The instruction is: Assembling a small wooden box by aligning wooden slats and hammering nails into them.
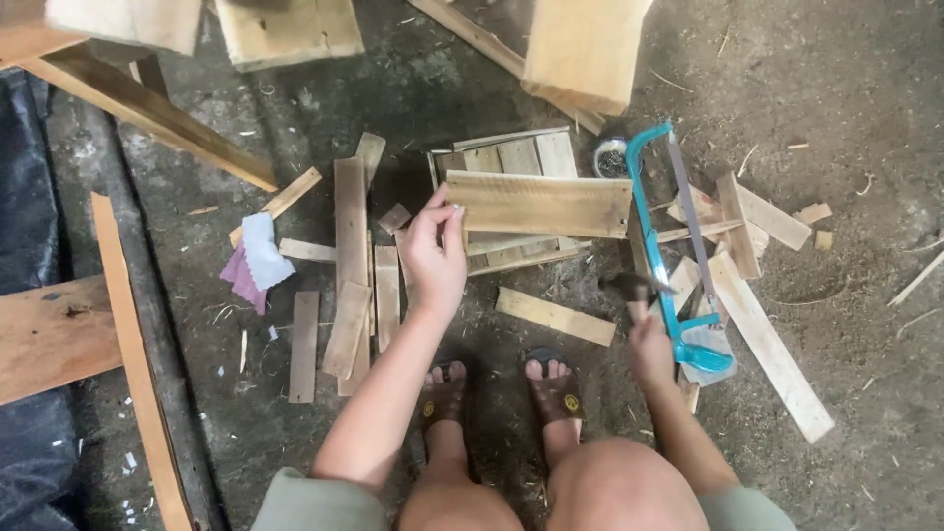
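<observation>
Two bare knees and two feet in dark brown sandals fill the near edge of the view, planted on a dusty grey floor strewn with wood chips. Just beyond the feet lies a short pale wooden slat. The right hand is closed around the handle of a dark-headed hammer, whose blurred head sits just above the knuckles. Beside it on the right lies a turquoise-framed hacksaw, its handle resting on a scrap of grey cloth and its blade running away from the person over a heap of pale offcuts.

The left hand is farther out, its fingers and thumb pinched together at the left end of a flat rectangular pale wooden board. Whether a nail is between the fingertips cannot be told. The board lies crosswise on top of a small panel of joined wooden slats, touching it.

Left of that hand, several narrow wood strips lie side by side, and near them is a white and purple rag. Farther left, long timber planks run along the floor. At the far edge, thicker pale wood blocks stand, with a small round roll just below them.
</observation>
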